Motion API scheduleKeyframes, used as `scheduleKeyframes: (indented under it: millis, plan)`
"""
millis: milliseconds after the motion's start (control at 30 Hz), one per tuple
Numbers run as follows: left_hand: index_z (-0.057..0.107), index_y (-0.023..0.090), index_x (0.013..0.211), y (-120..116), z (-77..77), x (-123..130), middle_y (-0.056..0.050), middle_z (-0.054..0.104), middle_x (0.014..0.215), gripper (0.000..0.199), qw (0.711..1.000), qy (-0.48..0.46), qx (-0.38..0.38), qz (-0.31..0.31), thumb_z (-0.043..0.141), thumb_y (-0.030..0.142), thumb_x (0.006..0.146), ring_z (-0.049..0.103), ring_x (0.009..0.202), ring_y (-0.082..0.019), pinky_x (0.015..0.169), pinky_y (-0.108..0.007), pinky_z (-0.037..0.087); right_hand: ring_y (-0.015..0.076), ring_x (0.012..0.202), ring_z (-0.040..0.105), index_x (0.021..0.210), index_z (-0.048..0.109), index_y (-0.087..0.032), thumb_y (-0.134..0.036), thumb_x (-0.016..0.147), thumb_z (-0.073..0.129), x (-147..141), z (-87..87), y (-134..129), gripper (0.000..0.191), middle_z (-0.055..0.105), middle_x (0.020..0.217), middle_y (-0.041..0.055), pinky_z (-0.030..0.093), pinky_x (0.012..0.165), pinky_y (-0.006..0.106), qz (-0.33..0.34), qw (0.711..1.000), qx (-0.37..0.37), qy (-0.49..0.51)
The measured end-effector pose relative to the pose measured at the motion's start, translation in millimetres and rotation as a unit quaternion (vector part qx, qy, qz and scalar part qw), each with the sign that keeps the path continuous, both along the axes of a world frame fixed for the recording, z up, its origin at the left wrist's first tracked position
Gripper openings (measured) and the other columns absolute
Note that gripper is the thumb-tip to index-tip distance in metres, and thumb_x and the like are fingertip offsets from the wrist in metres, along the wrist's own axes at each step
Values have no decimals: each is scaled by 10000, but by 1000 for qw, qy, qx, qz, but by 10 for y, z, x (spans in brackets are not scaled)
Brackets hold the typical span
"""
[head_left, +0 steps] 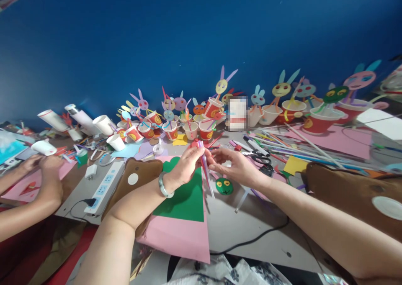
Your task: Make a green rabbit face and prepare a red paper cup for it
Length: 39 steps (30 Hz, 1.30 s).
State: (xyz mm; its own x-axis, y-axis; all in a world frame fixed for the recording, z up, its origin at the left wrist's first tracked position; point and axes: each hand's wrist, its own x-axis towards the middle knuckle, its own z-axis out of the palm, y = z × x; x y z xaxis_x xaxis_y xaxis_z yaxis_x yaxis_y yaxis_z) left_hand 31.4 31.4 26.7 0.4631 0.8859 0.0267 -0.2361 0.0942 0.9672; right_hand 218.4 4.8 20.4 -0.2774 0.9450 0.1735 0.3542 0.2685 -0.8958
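Note:
Above the middle of the table, my left hand (187,164), with a bangle on the wrist, is closed around a small bundle of thin straws (207,177), purple, reddish and whitish, which slant downward. My right hand (230,164) pinches at the same bundle from the other side; its exact fingertip contact is partly hidden. Just below my right hand lies a round green paper face (224,186) with yellow eyes. Under my left forearm is a green paper sheet (185,201) on top of a pink sheet (179,237).
Paper cups with rabbit-like paper figures (221,87) line the blue wall. Loose coloured straws (301,153), black-handled scissors (265,160) and a marker (256,146) lie at right. A power strip (105,186) and brown cushions (135,180) flank me. Another person's hands (47,163) work at left.

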Motion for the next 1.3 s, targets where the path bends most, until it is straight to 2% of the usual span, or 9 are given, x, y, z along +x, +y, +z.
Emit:
scheduleKeyframes:
  millis: [100, 233, 367, 533, 733, 967, 1100, 1200, 1300]
  plan:
    - [693, 163, 814, -44, 19, 15, -21, 667, 660, 448, 998, -17, -59, -16, 742, 607, 785, 642, 607, -150, 621, -274, 515, 238, 895, 691, 1235, 637, -181, -581, 784, 775, 24, 35, -27, 618, 750, 1008, 97, 558, 839, 387, -44, 994, 97, 25]
    - [717, 177, 847, -100, 33, 13, -21, 669, 667, 406, 994, 0, -84, -65, 779, 570, 767, 648, 572, -154, 591, -282, 531, 265, 1018, 692, 1388, 554, -184, -618, 811, 751, 58, 72, -58, 748, 732, 1128, 126, 556, 929, 423, 0, 989, 143, 24]
    - [736, 151, 927, -129, 49, 2, -40, 693, 701, 464, 992, 19, -73, -102, 761, 590, 776, 661, 575, -162, 587, -283, 537, 276, 1040, 699, 1394, 565, -181, -671, 818, 715, 67, 92, -67, 771, 716, 1125, 126, 572, 906, 400, 22, 991, 130, 31]
    - [740, 114, 980, -123, 36, 4, -66, 713, 737, 565, 990, 24, -65, -125, 768, 630, 754, 678, 631, -168, 622, -282, 549, 207, 762, 708, 1371, 585, -194, -674, 850, 675, 57, 72, -85, 714, 717, 1026, 100, 592, 708, 338, 53, 994, 57, 77]
    - [735, 132, 976, -113, -9, 9, -67, 713, 745, 556, 991, 30, -64, -118, 767, 641, 755, 681, 646, -171, 636, -294, 550, 203, 724, 693, 1357, 577, -192, -648, 850, 691, 64, 49, -87, 692, 714, 940, 82, 588, 686, 336, 60, 993, 4, 100]
    - [734, 138, 905, -141, 28, -7, -77, 708, 759, 536, 990, 40, -36, -129, 723, 661, 791, 681, 671, -176, 652, -298, 551, 180, 720, 701, 1254, 598, -208, -618, 807, 751, 54, 52, -77, 626, 671, 1137, 108, 601, 622, 305, 63, 993, -5, 96]
    - [729, 142, 886, -119, -4, -10, -73, 711, 765, 518, 990, 48, -25, -132, 701, 655, 818, 680, 668, -170, 649, -290, 548, 169, 642, 686, 1247, 584, -200, -635, 796, 750, 39, 74, -96, 648, 692, 1033, 84, 590, 590, 314, 65, 992, -20, 104]
    - [728, 135, 875, -111, -5, -4, -80, 713, 756, 546, 987, 53, 1, -150, 665, 676, 841, 675, 647, -170, 636, -298, 553, 173, 601, 663, 1256, 595, -176, -641, 832, 710, 23, 98, -110, 640, 707, 867, 59, 566, 581, 320, 46, 992, -23, 113]
    - [727, 139, 887, -134, 38, 3, -80, 715, 743, 582, 983, 75, 37, -161, 627, 711, 850, 684, 659, -185, 671, -324, 575, 180, 593, 652, 1111, 674, -163, -621, 863, 686, 15, 99, -100, 521, 690, 721, 39, 549, 607, 322, 19, 993, -18, 119]
